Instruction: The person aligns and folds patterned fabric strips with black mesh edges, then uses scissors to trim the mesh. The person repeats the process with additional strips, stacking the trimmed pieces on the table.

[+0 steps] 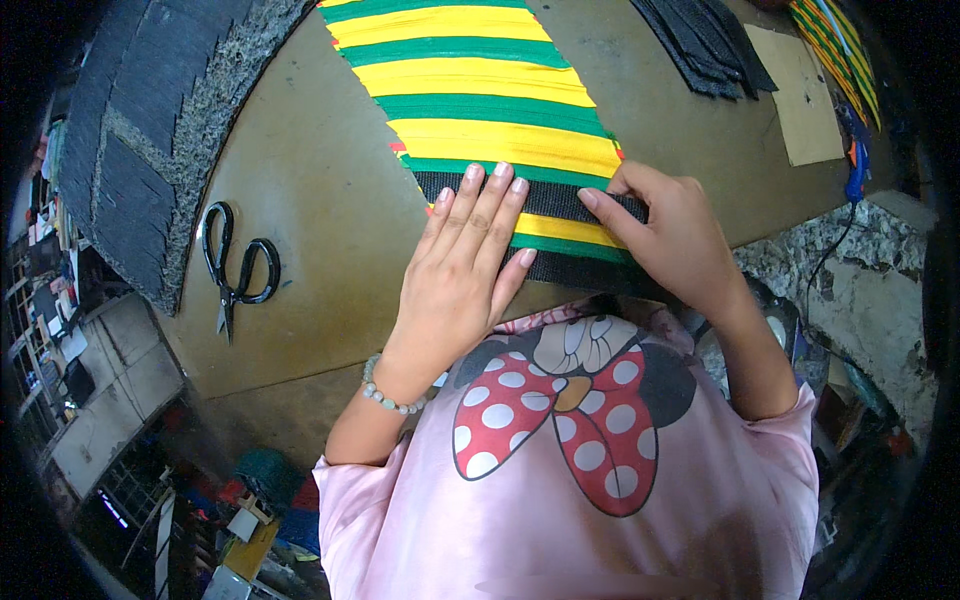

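Observation:
Yellow and green strips [480, 80] lie side by side across the table in a long striped panel running away from me. Near its close end a black woven strap [555, 200] crosses the stripes. Another black strap [585, 272] lies along the edge nearest my body, with a yellow and a green band between the two. My left hand [455, 255] rests flat on the near end, fingers stretched over the upper strap and thumb by the lower one. At the right end of the upper strap, my right hand [680, 230] pinches it between thumb and fingers.
Black-handled scissors [235, 270] lie on the brown table [290, 170] to the left. Dark grey slabs [140, 120] line the far left. Black strips [710, 45], a cardboard piece [795, 95], a striped bundle [835, 60] and a blue-handled tool [856, 172] with a cable are at the right.

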`<state>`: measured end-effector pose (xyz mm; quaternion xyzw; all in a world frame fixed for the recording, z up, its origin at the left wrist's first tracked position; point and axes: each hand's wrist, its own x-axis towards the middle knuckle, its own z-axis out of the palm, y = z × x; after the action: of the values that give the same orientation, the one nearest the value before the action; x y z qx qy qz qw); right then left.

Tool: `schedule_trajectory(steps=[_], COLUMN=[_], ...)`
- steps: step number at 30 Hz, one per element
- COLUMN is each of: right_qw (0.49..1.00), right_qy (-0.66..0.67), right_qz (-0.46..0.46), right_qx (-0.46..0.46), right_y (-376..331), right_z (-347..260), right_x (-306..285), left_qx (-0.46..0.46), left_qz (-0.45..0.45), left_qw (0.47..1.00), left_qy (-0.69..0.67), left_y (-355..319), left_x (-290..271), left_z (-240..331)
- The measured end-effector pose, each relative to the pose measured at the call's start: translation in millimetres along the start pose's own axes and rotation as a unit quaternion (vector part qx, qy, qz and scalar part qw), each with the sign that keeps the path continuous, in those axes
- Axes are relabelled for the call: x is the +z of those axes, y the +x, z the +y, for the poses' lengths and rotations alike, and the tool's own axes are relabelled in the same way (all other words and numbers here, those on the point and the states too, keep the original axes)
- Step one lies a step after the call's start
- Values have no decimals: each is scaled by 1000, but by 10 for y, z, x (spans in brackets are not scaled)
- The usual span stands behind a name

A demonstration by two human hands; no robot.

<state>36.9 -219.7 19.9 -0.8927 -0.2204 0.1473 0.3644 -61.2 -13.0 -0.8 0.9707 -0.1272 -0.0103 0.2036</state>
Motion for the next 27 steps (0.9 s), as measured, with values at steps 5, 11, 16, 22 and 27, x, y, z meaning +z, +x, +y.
schedule_trajectory(steps=[5, 11, 16, 22, 27], right_qw=[1000, 999, 997, 995, 995], right_qy=[-25, -38, -67, -95, -82], right_qz=[-5, -3, -9, 8, -19], right_qx=[11, 20, 48, 25, 60], right_y=[-22, -14, -27, -23, -66], right_z=[28, 8, 6, -7, 37], right_x=[18, 38, 49, 75, -67], left_qx=[-3, -4, -16, -17, 14], left_qz=[-5, -12, -6, 26, -12], left_qw=[1000, 1000, 999, 994, 999], left_qy=[7, 13, 29, 109, 29], left_y=[18, 11, 70, 168, 223], left_x=[-7, -10, -59, -18, 103], left_z=[12, 13, 87, 327, 330])
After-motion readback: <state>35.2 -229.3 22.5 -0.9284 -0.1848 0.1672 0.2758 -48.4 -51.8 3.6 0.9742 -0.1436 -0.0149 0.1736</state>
